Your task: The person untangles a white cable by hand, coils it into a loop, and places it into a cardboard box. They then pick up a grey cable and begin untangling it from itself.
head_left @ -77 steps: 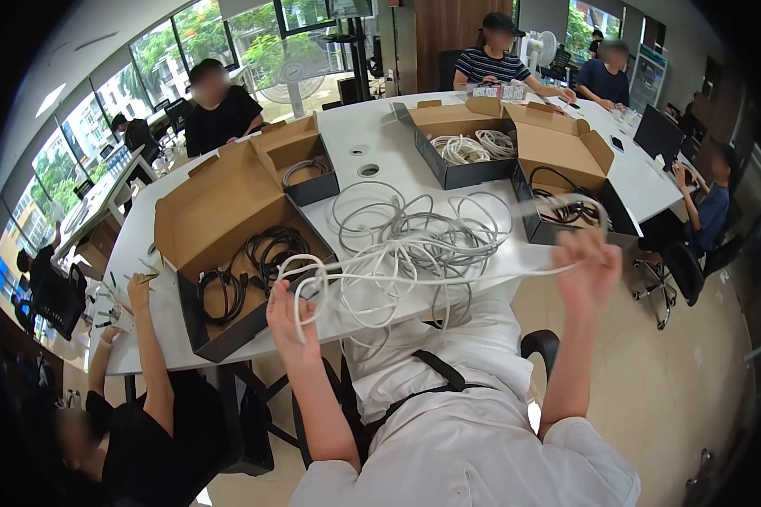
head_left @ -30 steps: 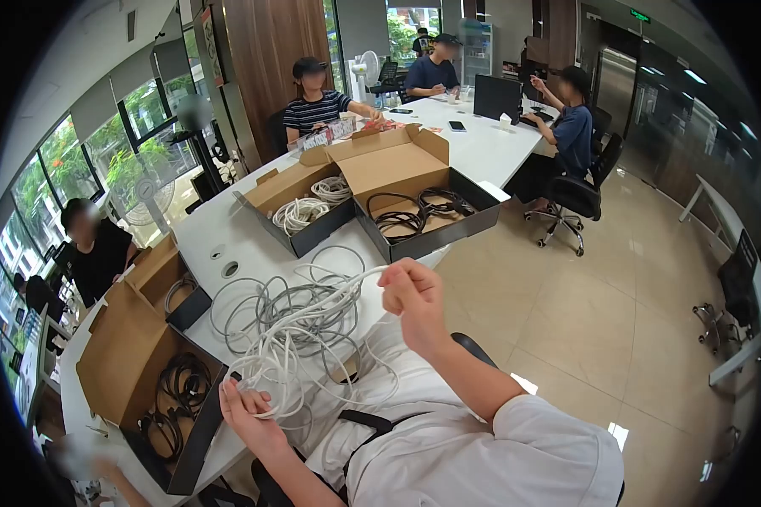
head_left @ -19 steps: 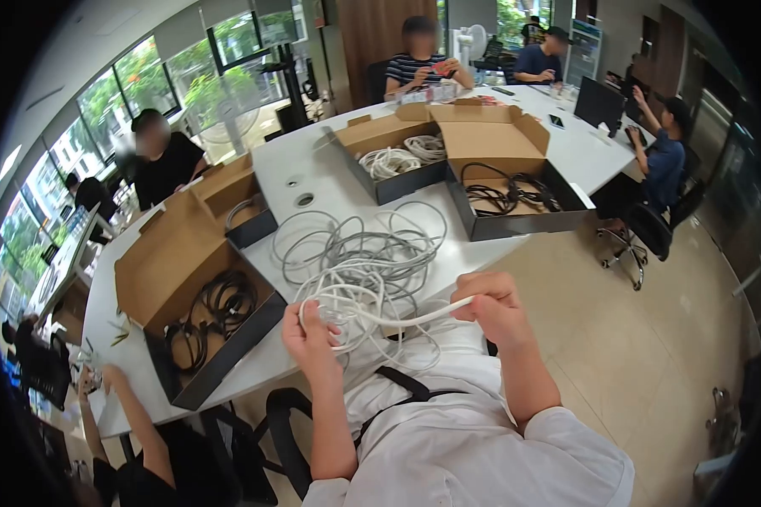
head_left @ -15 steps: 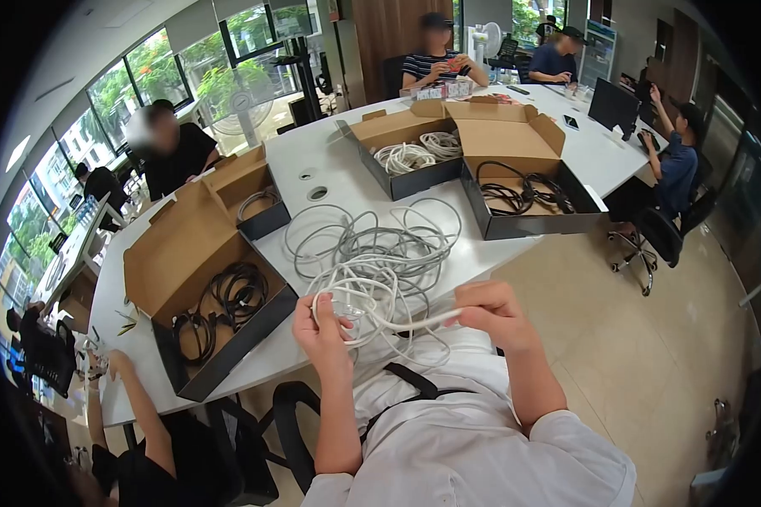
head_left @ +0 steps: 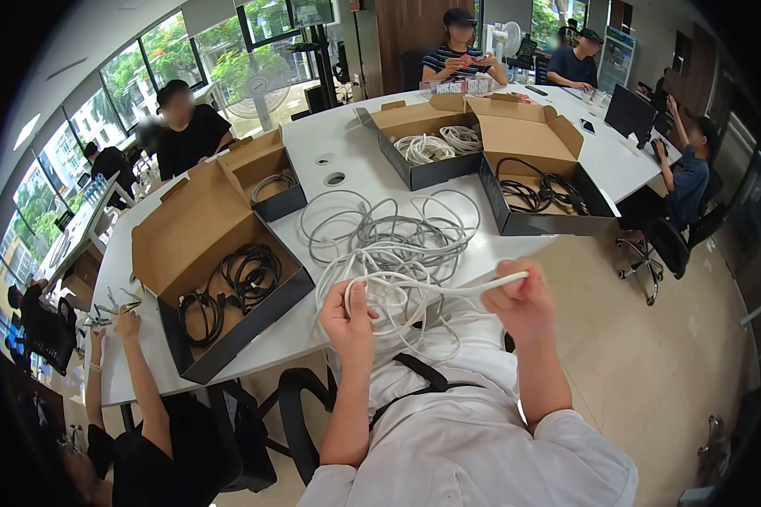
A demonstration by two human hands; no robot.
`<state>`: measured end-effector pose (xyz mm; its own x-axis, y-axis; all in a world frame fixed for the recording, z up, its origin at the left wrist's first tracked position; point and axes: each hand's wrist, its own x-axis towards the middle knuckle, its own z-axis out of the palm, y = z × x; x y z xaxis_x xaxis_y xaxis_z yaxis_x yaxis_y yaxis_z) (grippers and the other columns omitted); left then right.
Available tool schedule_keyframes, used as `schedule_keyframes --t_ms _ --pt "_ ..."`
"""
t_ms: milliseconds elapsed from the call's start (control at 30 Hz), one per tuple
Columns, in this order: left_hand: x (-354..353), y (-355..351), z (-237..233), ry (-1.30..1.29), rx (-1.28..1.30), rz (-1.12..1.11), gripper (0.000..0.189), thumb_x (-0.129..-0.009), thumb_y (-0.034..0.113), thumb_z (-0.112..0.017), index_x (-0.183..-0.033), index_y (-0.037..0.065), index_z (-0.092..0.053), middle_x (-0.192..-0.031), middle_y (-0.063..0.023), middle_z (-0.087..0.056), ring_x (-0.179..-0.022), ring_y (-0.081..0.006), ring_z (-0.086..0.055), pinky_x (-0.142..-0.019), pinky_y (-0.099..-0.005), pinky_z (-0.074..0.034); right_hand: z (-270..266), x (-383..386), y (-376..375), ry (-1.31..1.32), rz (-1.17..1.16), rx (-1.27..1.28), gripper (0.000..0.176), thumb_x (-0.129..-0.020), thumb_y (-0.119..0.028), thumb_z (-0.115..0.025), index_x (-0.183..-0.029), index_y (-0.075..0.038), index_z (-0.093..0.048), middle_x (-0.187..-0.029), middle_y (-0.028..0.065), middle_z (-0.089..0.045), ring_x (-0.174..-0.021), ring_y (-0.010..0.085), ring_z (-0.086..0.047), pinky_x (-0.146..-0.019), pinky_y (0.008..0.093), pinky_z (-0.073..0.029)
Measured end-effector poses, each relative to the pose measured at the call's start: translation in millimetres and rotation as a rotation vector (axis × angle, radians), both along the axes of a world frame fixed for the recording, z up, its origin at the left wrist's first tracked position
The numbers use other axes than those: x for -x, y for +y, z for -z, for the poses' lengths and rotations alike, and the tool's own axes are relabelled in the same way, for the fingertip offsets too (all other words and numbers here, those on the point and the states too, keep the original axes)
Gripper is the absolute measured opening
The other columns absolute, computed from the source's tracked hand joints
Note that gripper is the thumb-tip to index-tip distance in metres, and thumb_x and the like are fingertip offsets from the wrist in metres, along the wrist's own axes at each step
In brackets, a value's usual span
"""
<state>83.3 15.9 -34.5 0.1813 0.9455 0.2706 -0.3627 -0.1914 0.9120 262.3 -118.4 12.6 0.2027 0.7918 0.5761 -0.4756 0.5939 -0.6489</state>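
Note:
A white cable (head_left: 448,290) runs between my two hands in front of my body. My left hand (head_left: 349,317) is closed around loops of it near the table's front edge. Off to the right, my right hand (head_left: 520,296) grips a straighter length, with a short piece poking up past the fingers. Beyond my hands, a tangle of grey cable (head_left: 414,241) spreads over the white table, and some white loops lie across its near side. Several loops hang down over my lap.
An open box with black cables (head_left: 241,287) stands left, and a smaller box with grey cable (head_left: 275,188) behind it. Farther right are boxes of white cables (head_left: 435,145) and black cables (head_left: 541,188). A person's hands (head_left: 127,321) work at the left edge; other people sit around.
My right hand has risen and turned, pulling the white cable up and to the right. The whole view has shifted slightly. My left hand still holds its loops.

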Motion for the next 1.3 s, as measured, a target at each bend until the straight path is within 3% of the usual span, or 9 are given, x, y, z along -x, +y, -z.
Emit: schedule_keyframes --t_ms 167,267,467,667,767,867,967,1067,1300 --pt "-3 1 3 0.006 -0.051 -0.031 0.015 -0.09 0.014 -0.06 -0.088 0.0 -0.061 -0.064 0.0019 -0.054 -0.051 -0.0021 -0.046 -0.044 -0.0184 -0.034 9 -9 -9 -0.155 0.178 0.159 0.037 -0.092 -0.035 -0.056 -0.091 0.0 -0.065 -0.056 -0.0041 -0.031 -0.049 0.0087 -0.024 -0.048 0.0273 -0.02" --pt "-7 -3 5 0.074 -0.122 -0.026 0.015 -0.09 0.013 -0.061 -0.086 -0.002 -0.062 -0.063 0.0033 -0.052 -0.052 -0.0009 -0.042 -0.045 -0.0181 -0.031 8 -7 0 -0.037 -0.154 -0.025 0.036 -0.093 -0.033 -0.056 -0.097 0.001 -0.066 -0.056 -0.0037 -0.038 -0.05 0.0079 -0.028 -0.049 0.0262 -0.021" --pt "-13 -13 8 0.158 -0.343 -0.04 0.016 -0.088 0.011 -0.064 -0.085 -0.005 -0.065 -0.06 0.003 -0.051 -0.054 -0.0008 -0.038 -0.046 -0.0189 -0.027 7 8 2 -0.157 0.077 0.244 0.038 -0.094 -0.034 -0.053 -0.085 0.001 -0.063 -0.053 -0.0043 -0.03 -0.049 0.0099 -0.023 -0.048 0.0285 -0.02" --pt "-20 -8 19 0.187 -0.376 -0.016 0.018 -0.088 0.01 -0.064 -0.093 -0.007 -0.066 -0.063 0.0029 -0.054 -0.054 -0.0011 -0.037 -0.046 -0.0187 -0.027 14 3 8 0.038 -0.234 0.139 0.037 -0.096 -0.035 -0.05 -0.077 -0.004 -0.056 -0.054 -0.0051 -0.025 -0.049 0.0102 -0.022 -0.049 0.0289 -0.02" --pt "-22 -5 30 0.139 -0.37 0.011 0.02 -0.089 0.013 -0.064 -0.095 -0.006 -0.067 -0.063 0.0029 -0.054 -0.052 -0.0013 -0.04 -0.045 -0.0179 -0.03 15 6 12 0.007 -0.093 0.234 0.037 -0.097 -0.035 -0.048 -0.077 -0.004 -0.055 -0.054 -0.0054 -0.024 -0.049 0.0097 -0.022 -0.049 0.0284 -0.021" --pt "-18 -10 17 0.029 -0.045 0.1 0.022 -0.089 0.016 -0.064 -0.096 -0.004 -0.067 -0.062 0.0024 -0.055 -0.049 -0.0017 -0.043 -0.042 -0.0179 -0.032 11 4 11 0.075 0.015 0.347 0.038 -0.097 -0.035 -0.046 -0.075 -0.005 -0.054 -0.054 -0.0053 -0.025 -0.048 0.009 -0.023 -0.05 0.0273 -0.022" --pt "-16 -7 18 -0.021 0.008 0.184 0.023 -0.09 0.019 -0.064 -0.097 -0.003 -0.068 -0.061 0.0019 -0.055 -0.048 -0.0022 -0.046 -0.039 -0.0181 -0.033 14 3 9 0.248 -0.048 0.401 0.04 -0.098 -0.035 -0.044 -0.074 -0.005 -0.053 -0.054 -0.0056 -0.027 -0.048 0.0085 -0.023 -0.05 0.0265 -0.023" --pt "-22 -10 23 -0.008 0.084 0.244 0.023 -0.089 0.019 -0.064 -0.096 -0.003 -0.068 -0.061 0.0019 -0.055 -0.048 -0.0021 -0.045 -0.039 -0.018 -0.033 26 2 18 0.247 -0.421 0.109 0.041 -0.099 -0.036 -0.041 -0.071 -0.008 -0.051 -0.052 -0.0061 -0.026 -0.048 0.0086 -0.023 -0.051 0.0262 -0.025" --pt "-7 9 15 -0.089 0.23 0.227 0.022 -0.092 0.022 -0.057 -0.093 0.001 -0.061 -0.055 0.0024 -0.046 -0.043 -0.0065 -0.041 -0.047 -0.0221 -0.04 12 -31 -11 0.394 -0.232 -0.177 0.044 -0.1 -0.037 -0.038 -0.062 -0.015 -0.041 -0.047 -0.0072 -0.021 -0.042 0.0089 -0.019 -0.043 0.0276 -0.019"
